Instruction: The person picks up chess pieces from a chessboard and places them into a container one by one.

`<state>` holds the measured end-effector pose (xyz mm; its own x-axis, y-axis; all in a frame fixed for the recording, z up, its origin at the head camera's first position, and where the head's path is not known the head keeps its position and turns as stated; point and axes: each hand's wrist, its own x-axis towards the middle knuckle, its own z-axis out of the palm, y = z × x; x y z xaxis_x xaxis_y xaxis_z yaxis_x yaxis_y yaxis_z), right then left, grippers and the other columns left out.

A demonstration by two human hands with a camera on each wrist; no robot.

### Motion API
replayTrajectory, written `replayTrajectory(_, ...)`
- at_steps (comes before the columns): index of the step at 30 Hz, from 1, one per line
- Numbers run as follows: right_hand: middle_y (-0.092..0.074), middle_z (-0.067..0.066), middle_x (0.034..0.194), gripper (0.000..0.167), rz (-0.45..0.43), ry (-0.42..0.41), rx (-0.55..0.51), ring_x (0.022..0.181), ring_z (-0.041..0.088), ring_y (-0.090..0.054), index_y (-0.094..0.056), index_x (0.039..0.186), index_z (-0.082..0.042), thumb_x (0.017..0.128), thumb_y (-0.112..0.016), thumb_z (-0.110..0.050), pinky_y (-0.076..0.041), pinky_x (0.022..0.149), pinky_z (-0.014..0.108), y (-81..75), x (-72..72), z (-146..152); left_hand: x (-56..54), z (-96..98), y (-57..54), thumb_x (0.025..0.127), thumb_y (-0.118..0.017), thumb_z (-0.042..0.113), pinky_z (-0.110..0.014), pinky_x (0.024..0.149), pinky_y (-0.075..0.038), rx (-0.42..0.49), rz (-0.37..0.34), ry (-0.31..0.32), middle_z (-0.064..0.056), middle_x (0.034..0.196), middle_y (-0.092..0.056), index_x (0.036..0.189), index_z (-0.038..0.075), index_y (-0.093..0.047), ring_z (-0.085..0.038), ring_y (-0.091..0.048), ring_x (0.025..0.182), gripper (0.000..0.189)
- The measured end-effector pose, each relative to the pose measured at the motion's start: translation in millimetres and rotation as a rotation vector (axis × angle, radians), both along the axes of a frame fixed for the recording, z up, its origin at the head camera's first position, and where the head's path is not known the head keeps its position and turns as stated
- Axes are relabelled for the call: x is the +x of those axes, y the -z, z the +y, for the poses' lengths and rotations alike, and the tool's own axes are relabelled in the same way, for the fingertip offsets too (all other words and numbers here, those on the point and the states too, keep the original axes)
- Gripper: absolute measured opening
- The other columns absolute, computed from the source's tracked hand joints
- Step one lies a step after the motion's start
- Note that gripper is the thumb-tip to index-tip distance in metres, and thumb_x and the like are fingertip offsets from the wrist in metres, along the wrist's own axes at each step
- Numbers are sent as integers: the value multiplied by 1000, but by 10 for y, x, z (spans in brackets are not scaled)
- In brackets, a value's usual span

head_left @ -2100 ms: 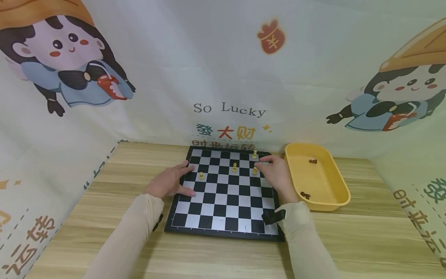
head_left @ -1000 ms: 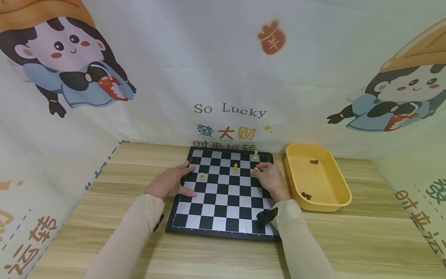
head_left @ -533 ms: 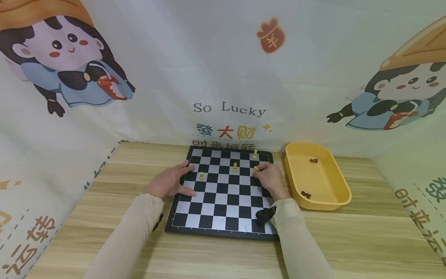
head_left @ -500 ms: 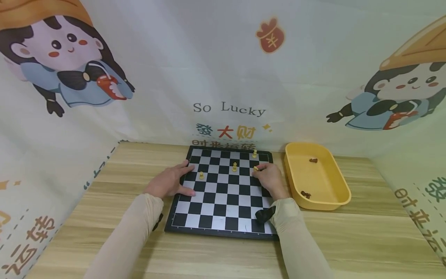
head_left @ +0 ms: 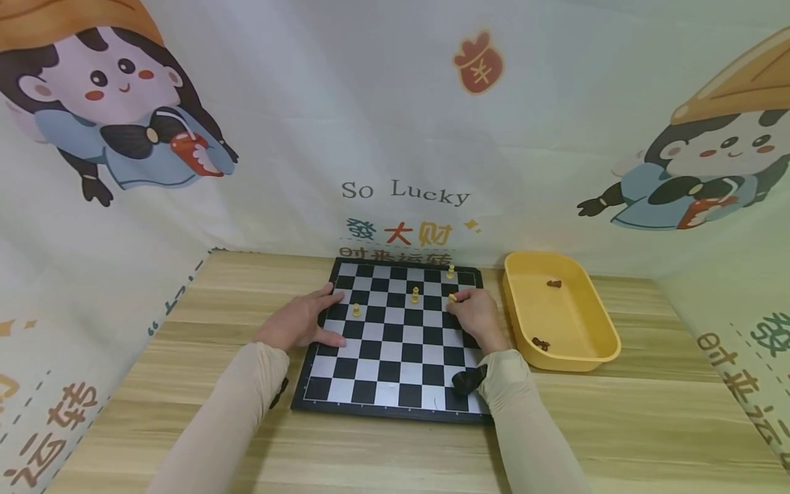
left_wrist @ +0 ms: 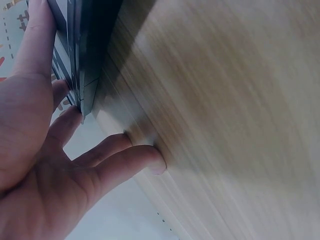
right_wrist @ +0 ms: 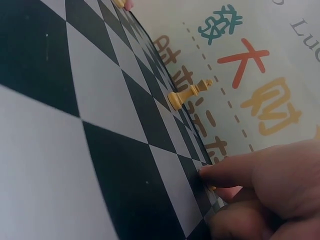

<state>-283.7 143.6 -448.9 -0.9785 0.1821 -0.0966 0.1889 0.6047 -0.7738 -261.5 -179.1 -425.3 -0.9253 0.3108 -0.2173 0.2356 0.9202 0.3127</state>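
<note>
My left hand [head_left: 299,321] lies spread over the left edge of the chessboard [head_left: 398,413], thumb and a fingertip on the squares. In the left wrist view, two fingers [left_wrist: 132,162] reach down to the table beside the board's side. My right hand [head_left: 478,315] pinches a small yellow chess piece [head_left: 452,298] near the board's far right; its lower part is hidden by the fingers. A taller piece, a king [right_wrist: 190,95], stands upright left of that hand. Another yellow piece [head_left: 450,272] stands near the far edge, and a short one [head_left: 356,310] by the left hand.
A yellow tray [head_left: 607,353] sits right of the board, holding a brown piece [head_left: 554,283] at its far end and more brown pieces [head_left: 540,344] near its front left. Wooden tabletop [head_left: 673,418] surrounds both. A printed cloth [head_left: 278,137] hangs behind.
My right hand has shifted left and closed its fingertips on the yellow piece, which stood beside them before. For the last half second it stays there. My left hand has not moved.
</note>
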Motion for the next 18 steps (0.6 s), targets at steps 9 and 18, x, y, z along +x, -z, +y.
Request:
replayTrajectory(9,-71,16,104,22,-17,-12,1,86,22,-59,-72,104,2,90,-74,-15,-40,64,21,-11,6,-4,12,-3,-10,76,-82,56,-57,123,-34,-7,1,-2,-14,171,-19,160,17,-35,-45,-29,153,103)
replayTrajectory(18,-69,12,100,23,-39,-32,6,84,21,-57,-72,103,0,91,-75,-18,-40,63,22,-69,15,-19,4,-3,-14,76,-81,56,-55,124,-33,-8,-9,-13,-12,172,-18,161,19,-34,-43,-27,155,104)
